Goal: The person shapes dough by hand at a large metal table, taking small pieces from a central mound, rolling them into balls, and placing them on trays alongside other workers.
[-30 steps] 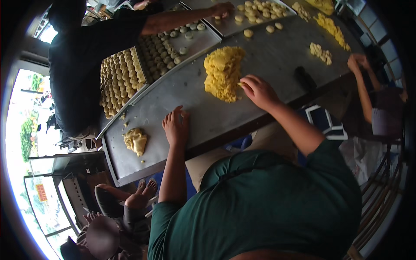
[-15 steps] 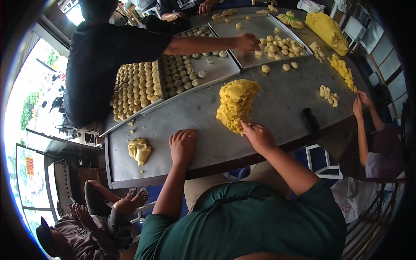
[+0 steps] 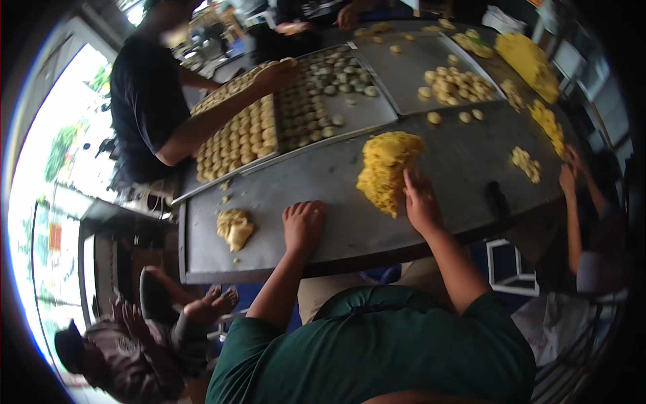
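A large crumbly mound of yellow dough (image 3: pixel 390 168) sits on the metal table in front of me. Against its right side rests my right hand (image 3: pixel 422 202), turned edge-on, its fingers stretched up along the dough. My left hand (image 3: pixel 304 225) lies on the tabletop, knuckles up and holding nothing, apart from the mound. To the left of that hand is a smaller lump of smooth pale dough (image 3: pixel 234 229), with small crumbs by it.
Trays beyond the mound hold rows of dough balls (image 3: pixel 245 131), darker balls (image 3: pixel 306 111) and a loose pile of balls (image 3: pixel 457 86). A big yellow dough block (image 3: pixel 527 66) lies at the far right. A dark object (image 3: pixel 496 198) is near the right edge. Co-workers stand around.
My right hand has turned from the mound's lower edge to lie upright along its right side. The co-worker opposite has drawn an arm back leftward from the loose balls. The view has shifted.
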Motion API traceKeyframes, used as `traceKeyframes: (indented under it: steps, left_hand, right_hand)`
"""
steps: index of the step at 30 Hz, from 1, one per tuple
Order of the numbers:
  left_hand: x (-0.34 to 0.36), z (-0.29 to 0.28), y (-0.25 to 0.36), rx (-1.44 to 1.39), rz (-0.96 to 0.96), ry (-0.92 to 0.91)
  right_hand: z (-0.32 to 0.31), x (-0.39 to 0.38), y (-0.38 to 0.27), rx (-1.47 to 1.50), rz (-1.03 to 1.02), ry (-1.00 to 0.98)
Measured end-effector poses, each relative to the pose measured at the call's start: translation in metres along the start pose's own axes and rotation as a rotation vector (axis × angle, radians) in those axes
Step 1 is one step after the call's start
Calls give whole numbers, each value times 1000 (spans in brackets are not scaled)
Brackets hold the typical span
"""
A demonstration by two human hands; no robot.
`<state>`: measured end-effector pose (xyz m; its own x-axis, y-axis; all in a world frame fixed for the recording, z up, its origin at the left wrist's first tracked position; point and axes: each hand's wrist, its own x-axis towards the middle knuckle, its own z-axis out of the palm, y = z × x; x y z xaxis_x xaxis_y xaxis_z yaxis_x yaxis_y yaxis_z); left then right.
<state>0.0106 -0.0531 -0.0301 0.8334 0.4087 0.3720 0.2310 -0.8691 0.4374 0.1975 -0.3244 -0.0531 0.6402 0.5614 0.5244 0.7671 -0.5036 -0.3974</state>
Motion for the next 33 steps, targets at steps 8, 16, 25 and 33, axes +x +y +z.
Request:
traceKeyframes:
  steps: [8, 16, 25, 33]
  left_hand:
    - [3, -4, 3, 49, -11, 28]
    - [-13, -1, -6, -55, -32, -6]
    - [20, -11, 14, 111, -110, -287]
    - [-6, 5, -10, 41, -106, -9]
  right_hand:
    - [-18, -25, 37, 44, 114, -124]
    - [-26, -24, 10, 84, 171, -444]
    - [-11, -21, 21, 32, 120, -254]
    - [-20, -29, 11, -2, 99, -60]
